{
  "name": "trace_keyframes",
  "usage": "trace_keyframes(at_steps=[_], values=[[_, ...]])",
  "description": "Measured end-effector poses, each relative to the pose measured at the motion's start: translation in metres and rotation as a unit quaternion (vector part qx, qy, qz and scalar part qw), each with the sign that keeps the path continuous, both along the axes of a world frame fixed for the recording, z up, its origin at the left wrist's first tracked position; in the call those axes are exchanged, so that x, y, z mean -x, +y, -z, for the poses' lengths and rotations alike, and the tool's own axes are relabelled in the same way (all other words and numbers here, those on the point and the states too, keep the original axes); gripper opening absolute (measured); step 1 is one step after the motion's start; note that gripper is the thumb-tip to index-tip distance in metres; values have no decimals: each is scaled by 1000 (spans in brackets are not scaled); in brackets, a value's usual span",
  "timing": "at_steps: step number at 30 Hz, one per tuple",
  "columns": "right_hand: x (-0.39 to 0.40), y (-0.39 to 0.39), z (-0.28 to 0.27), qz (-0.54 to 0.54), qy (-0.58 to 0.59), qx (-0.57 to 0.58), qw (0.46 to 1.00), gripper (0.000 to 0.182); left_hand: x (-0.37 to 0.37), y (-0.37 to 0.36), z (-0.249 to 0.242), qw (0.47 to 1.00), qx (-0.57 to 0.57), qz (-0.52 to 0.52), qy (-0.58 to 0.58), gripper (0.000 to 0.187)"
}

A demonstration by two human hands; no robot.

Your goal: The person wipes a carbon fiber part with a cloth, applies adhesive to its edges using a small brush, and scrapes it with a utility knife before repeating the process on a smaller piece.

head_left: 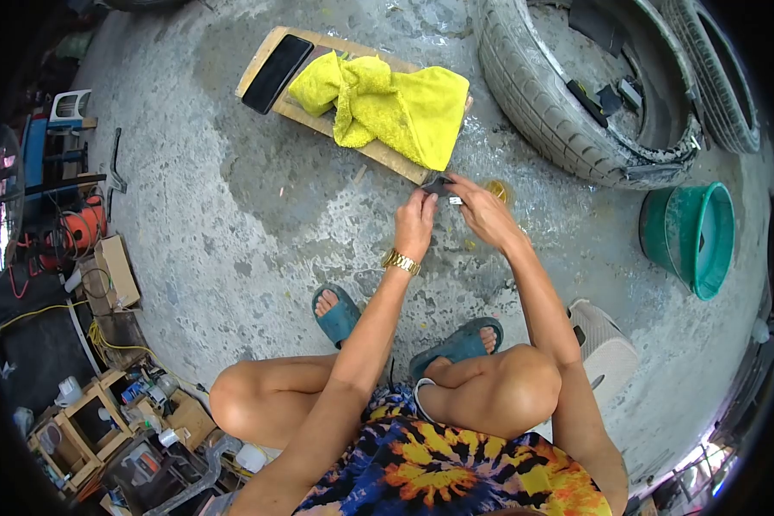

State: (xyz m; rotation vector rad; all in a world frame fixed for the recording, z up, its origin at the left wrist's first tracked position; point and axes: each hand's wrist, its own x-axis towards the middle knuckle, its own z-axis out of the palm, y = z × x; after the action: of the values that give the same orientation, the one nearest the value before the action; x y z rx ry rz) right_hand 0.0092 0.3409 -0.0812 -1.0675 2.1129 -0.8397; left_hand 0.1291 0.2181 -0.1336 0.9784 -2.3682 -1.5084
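Note:
My left hand [414, 225], with a gold watch [402, 262] at the wrist, has its fingers closed on a small dark piece [437, 185]. From the other side my right hand [485, 211] pinches the same piece, and a small white tag [455, 201] shows by its fingers. Both hands are just below the near right corner of a wooden board [391, 163]. On the board lie a crumpled yellow cloth [383, 103] and a black phone [278, 74]. A round amber item [497, 191] is partly hidden behind my right hand.
A large tire [546, 116] lies at the upper right, with another tire [721, 82] beyond it. A green bucket [669, 234] stands below them. Wooden crates [103, 413] and tools fill the lower left. A blue slipper [340, 320] is near my left hand.

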Motion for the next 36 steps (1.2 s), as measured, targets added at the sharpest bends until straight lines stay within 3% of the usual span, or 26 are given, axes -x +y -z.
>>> trace_keyframes(at_steps=[2,4,7,9,10,12,16,18,20,22,23,25,26,28,29,30,32,33,36], values=[[-6,6,-6,-2,-20,1,1000,42,-6,1,-8,1000,-13,-4,26,20],[-13,14,-13,-2,-41,2,999,42,-16,-1,-20,993,-100,16,62,18],[-21,37,-30,0,-18,81,997,38,-32,-7,-25,991,-108,55,50,17],[-21,51,-56,122,-132,49,982,33,-39,-9,-36,988,-116,82,56,19],[-21,59,-57,123,-134,48,982,33,-42,-8,-35,988,-117,83,55,19],[-16,82,-55,228,-152,6,962,25,-49,-6,-33,979,-160,77,95,19],[-6,124,-28,228,-128,80,962,18,-57,-3,-30,974,-187,91,89,20],[-5,130,-36,262,-196,55,943,20,-58,-2,-31,975,-180,107,78,21],[-3,138,-39,250,-172,39,952,27,-58,-1,-33,974,-182,111,78,20],[-2,143,-41,212,125,-53,968,29,-57,0,-33,973,-184,118,80,20],[0,147,-41,212,127,-54,967,29,-56,1,-34,973,-184,118,79,20],[5,155,-37,341,108,-29,933,31,-55,1,-37,973,-184,117,78,20],[7,158,-39,340,110,-30,934,31,-55,1,-37,974,-173,125,79,21],[13,166,-45,451,-6,-18,892,32,-55,1,-38,974,-163,132,82,21],[16,168,-43,459,-76,68,883,34,-55,1,-37,973,-167,129,88,21],[16,169,-40,459,-74,68,883,34,-55,2,-37,972,-172,127,95,21],[16,162,-37,503,-279,260,776,34,-55,4,-38,972,-184,120,88,20],[14,154,-36,495,-292,306,759,30,-55,4,-37,971,-196,113,80,20],[9,134,-31,438,-275,241,821,24,-57,5,-28,962,-232,117,83,21]])
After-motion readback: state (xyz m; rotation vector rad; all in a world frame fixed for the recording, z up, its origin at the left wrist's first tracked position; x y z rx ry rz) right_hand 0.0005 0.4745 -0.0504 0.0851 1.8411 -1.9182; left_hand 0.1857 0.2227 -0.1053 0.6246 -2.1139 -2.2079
